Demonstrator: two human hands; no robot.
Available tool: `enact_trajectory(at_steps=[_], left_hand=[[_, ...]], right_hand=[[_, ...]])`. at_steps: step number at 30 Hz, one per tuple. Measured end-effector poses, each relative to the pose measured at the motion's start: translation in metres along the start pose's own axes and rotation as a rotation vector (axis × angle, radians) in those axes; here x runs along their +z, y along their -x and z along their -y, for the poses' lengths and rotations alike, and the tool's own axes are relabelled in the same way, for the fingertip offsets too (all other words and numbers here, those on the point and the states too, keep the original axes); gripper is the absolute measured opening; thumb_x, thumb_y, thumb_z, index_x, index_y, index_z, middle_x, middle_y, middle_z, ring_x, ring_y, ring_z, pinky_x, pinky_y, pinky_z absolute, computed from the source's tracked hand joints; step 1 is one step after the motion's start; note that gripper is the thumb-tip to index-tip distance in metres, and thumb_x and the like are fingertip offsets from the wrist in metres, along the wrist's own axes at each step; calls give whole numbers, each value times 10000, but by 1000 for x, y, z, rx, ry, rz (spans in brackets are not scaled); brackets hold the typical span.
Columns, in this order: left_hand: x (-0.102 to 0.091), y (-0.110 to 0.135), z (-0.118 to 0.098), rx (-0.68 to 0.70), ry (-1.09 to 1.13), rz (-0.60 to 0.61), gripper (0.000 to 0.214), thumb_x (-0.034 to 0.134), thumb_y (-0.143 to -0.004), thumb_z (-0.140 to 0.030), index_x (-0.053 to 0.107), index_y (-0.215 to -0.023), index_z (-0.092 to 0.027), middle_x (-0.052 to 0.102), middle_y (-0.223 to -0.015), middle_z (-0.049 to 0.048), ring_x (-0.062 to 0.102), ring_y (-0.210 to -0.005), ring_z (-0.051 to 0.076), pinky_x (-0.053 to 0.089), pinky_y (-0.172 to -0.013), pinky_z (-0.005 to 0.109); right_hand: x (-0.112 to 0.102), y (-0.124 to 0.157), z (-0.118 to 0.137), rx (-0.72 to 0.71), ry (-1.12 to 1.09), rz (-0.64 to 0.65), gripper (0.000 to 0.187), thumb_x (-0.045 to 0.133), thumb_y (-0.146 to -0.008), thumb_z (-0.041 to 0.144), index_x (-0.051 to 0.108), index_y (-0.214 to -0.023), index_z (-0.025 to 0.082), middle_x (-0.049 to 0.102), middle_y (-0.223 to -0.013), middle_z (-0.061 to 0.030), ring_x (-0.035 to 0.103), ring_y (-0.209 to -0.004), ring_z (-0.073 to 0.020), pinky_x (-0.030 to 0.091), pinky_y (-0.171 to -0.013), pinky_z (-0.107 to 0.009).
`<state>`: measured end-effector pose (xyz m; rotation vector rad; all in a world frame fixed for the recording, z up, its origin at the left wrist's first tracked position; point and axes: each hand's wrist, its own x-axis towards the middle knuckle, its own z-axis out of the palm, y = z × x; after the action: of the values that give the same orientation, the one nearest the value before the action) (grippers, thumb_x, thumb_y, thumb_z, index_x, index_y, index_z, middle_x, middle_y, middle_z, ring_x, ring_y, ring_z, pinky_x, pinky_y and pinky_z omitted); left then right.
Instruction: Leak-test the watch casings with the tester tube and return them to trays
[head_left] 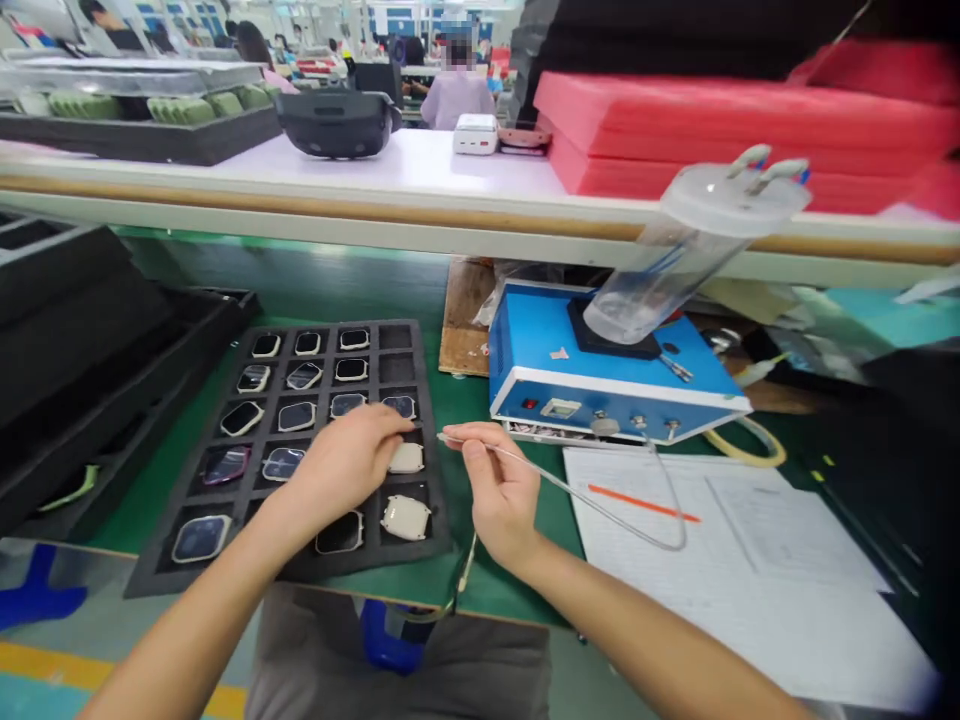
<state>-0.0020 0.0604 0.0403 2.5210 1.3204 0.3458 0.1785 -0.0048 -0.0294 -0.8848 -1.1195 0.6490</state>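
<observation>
Strip of green desk mat [465, 400] between black foam tray [395, 338] and blue control box [600, 400]: passage for right hand [499, 490], up to wooden board [465, 320]. Shelf edge [450, 225] spans overhead, blocks upward reach. Tilted clear plastic canister [675, 270] leans above box, obstructs that side. Watch casings [405, 517] sit in tray cells under left hand [341, 470]. Clear tube [592, 505] from right hand loops over paper sheets [720, 560], low obstacle.
</observation>
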Motion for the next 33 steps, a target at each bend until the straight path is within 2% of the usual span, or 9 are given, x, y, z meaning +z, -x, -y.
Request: enact_trajectory(at_steps=[2,5,8,13,15,18,20,25,33], left_hand=[[0,-11,2,-59,-41,-47,277,587,-944,-157,786,-1132,-195,778,-1204,124,698,-1161,312,522,-1025,436],[-5,-29,6,-100,-54,-45,186,700,-854,-134,801,-1004,-175,802,-1058,149,721,-1091,341,523,-1005,450],[-7,-37,7,-120,-22,-82,169,662,-843,-80,788,-920,-162,801,-963,150,733,-1049,336,525,-990,447],[8,-5,-10,-193,160,-184,190,569,-942,-188,731,-1039,-167,800,-906,97,767,-809,233,598,-756,322],[21,15,-22,-251,387,-235,179,579,-946,-246,703,-1040,-158,799,-903,89,768,-749,199,605,-685,278],[39,34,-35,-365,868,-335,199,697,-866,-311,700,-987,-153,799,-895,82,775,-768,190,614,-688,254],[45,39,-40,-403,1024,-372,228,759,-815,-317,712,-968,-154,797,-874,66,766,-759,175,609,-693,236],[45,39,-43,-401,1075,-385,201,787,-807,-282,736,-954,-156,801,-858,50,759,-749,155,606,-694,212],[44,41,-45,-374,1063,-390,160,768,-841,-253,755,-976,-168,817,-904,63,784,-805,190,636,-733,256]], right_hand=[[-1,2,1,6,10,9,193,574,-1053,249,767,-1051,242,742,-1024,-65,720,-975,-195,618,-862,-361],[-1,2,1,14,35,16,187,592,-1046,250,779,-1051,250,740,-1037,-64,710,-987,-196,610,-873,-363],[0,1,0,15,24,14,178,606,-1040,264,784,-1055,255,739,-1056,-67,707,-1008,-204,611,-887,-375],[1,-1,4,15,4,-14,182,590,-1046,271,769,-1061,249,746,-1049,-68,724,-994,-205,624,-889,-375],[1,0,6,-7,8,0,182,582,-1047,258,763,-1059,249,752,-1055,-70,733,-1001,-205,629,-881,-367],[1,4,9,-48,39,61,188,570,-1048,222,754,-1067,252,764,-1068,-72,745,-1027,-210,626,-892,-368],[1,7,10,-70,60,103,190,570,-1044,197,748,-1080,252,768,-1074,-73,749,-1048,-213,620,-910,-374],[2,9,9,-85,68,128,204,565,-1039,159,741,-1092,250,763,-1066,-72,752,-1062,-214,623,-907,-375],[1,8,8,-85,78,130,222,567,-1033,142,751,-1085,257,763,-1055,-72,758,-1056,-221,628,-904,-379]])
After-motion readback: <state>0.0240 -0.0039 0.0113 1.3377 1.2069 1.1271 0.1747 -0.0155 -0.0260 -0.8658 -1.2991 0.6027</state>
